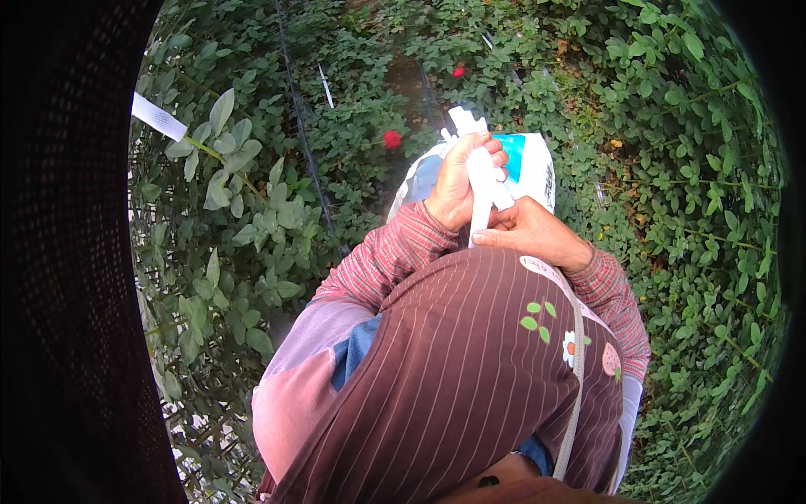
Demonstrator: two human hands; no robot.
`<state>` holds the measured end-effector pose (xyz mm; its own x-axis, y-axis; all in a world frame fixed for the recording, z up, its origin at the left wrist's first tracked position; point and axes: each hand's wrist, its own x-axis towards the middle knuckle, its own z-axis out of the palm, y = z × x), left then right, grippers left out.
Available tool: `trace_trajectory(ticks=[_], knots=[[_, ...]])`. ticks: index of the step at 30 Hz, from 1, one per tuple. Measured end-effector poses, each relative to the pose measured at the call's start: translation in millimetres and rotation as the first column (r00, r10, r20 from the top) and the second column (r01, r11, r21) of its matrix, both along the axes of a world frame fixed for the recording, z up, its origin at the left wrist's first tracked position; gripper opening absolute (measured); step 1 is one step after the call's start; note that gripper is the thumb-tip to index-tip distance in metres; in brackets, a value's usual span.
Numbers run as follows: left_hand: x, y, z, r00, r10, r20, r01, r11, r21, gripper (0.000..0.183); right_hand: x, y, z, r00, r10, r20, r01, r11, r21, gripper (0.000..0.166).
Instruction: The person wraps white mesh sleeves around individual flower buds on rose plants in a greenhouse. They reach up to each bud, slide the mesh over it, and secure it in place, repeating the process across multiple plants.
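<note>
My left hand is wrapped around a bunch of white strips or sleeves, whose ends stick out above and below the fist. Just below it, my right hand has its thumb against the lower end of one strip, with the other fingers bent behind and partly hidden. Both hands are in front of my chest, over a white plastic bag with a blue panel and some print. At the left, a white sleeve covers the tip of a leafy green stem.
Leafy bushes that look like roses stand close on both sides. Red blooms show among the low foliage ahead. A dark hose runs lengthwise on the left. A striped brown apron fills the lower middle.
</note>
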<state>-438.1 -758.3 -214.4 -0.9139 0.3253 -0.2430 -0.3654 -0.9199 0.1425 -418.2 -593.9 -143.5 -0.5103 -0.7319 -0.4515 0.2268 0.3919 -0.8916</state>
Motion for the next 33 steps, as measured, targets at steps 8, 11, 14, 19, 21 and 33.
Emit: trace_trajectory(ticks=[8, 11, 14, 19, 21, 33], knots=[[-19.3, -37.3, 9.4, 0.991, 0.124, -0.05, -0.117, 0.985, 0.128, 0.013, -8.1, 9.0, 7.4, 1.0, -0.005, -0.016, 0.003, 0.994, -0.109, 0.025], [-16.1, -41.0, 19.7, 0.989, 0.114, -0.099, -0.107, 0.992, 0.068, 0.011, -14.6, 34.5, 35.4, 0.982, -0.175, -0.064, 0.167, 0.979, -0.117, 0.024], [-1.8, -23.2, 28.6, 0.985, -0.029, -0.171, 0.003, 0.989, -0.147, 0.011, -19.4, 50.1, 44.9, 0.906, -0.393, -0.16, 0.369, 0.916, -0.159, 0.029], [21.1, 9.7, 37.7, 0.929, -0.284, -0.236, 0.176, 0.902, -0.395, 0.041, 1.1, 52.3, 21.4, 0.952, -0.27, -0.146, 0.27, 0.963, -0.022, 0.034], [23.4, 16.9, 38.9, 0.913, -0.331, -0.239, 0.209, 0.882, -0.422, 0.044, 10.1, 49.1, 12.5, 0.926, -0.288, -0.243, 0.299, 0.954, 0.009, 0.035], [26.9, 46.2, 48.2, 0.813, -0.546, -0.2, 0.415, 0.786, -0.459, 0.033, -36.4, 92.6, 75.3, 0.616, -0.498, -0.611, 0.433, 0.861, -0.266, 0.042]])
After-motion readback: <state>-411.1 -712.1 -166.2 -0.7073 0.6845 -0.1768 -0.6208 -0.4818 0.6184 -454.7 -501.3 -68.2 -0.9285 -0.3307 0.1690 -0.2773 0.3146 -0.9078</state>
